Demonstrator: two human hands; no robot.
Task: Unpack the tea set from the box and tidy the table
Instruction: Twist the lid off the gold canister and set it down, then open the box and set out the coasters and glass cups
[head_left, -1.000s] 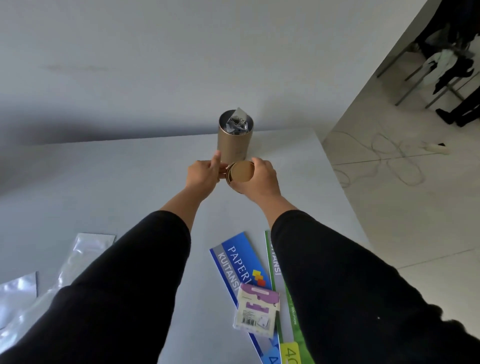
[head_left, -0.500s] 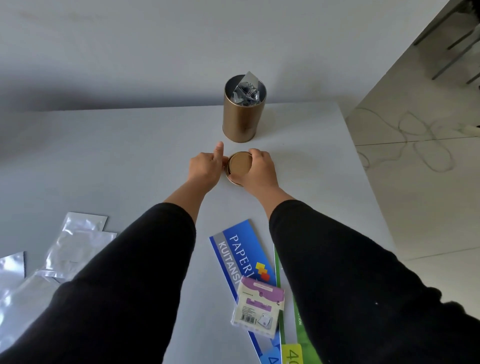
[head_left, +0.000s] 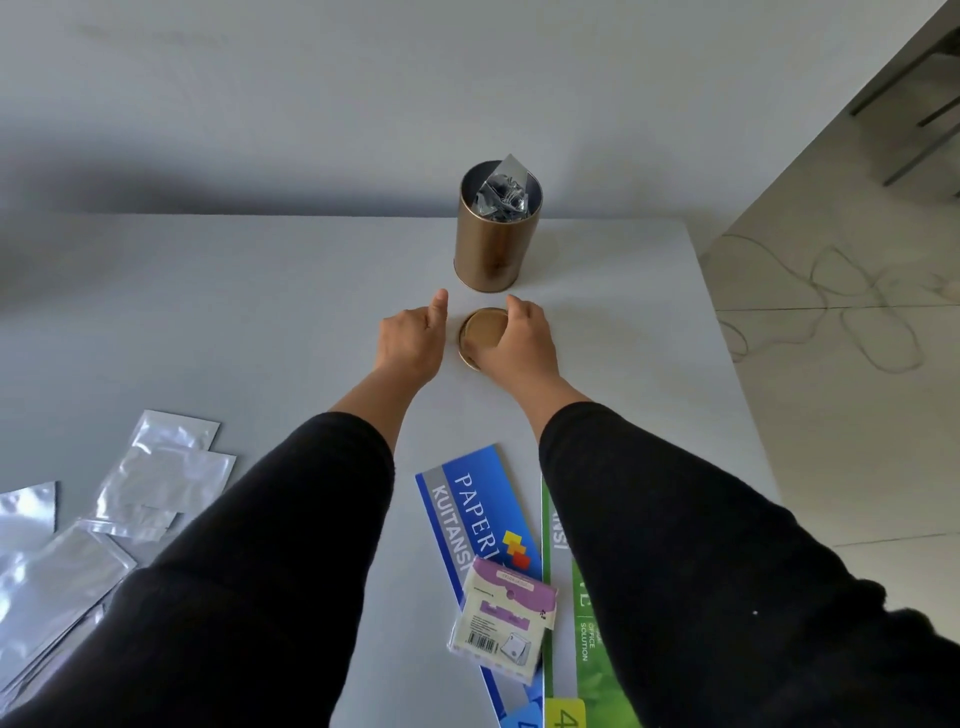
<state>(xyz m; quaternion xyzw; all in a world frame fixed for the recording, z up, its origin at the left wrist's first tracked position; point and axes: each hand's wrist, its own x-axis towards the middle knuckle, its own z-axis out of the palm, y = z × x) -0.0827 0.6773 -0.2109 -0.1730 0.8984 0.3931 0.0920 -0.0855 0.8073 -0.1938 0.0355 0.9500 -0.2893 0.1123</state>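
Holding: my right hand (head_left: 519, 345) grips the round gold lid (head_left: 480, 332), fingers curled over its right and near edge, the lid low over the table (head_left: 260, 322) or resting on it; I cannot tell which.
Left hand: my left hand (head_left: 413, 340) sits just left of the lid, fingers curled into the palm with nothing in them, thumb sticking up toward the far side. It does not touch the lid as far as I can see.
Tin: the gold tin (head_left: 491, 244) stands upright just beyond the lid, toward the far edge, its mouth uncovered. Crumpled foil (head_left: 501, 195) fills it and pokes above the rim.
Why so: I judge the lid is kept close to the tin so it can go back on once the foil is pushed down; with that corner sticking up, the lid may not seat.
Foil pouches: flat silver pouches (head_left: 156, 473) lie overlapping at the near left, well apart from the tin; they look like wrappers left to clear.
Near clutter: a blue booklet (head_left: 467, 499) and a green booklet (head_left: 576, 613) lie side by side between my 2 sleeves, with a small purple packet (head_left: 504, 618) on top of them.
Task so far: the tidying looks partly done; the pouches and booklets are not yet gathered.
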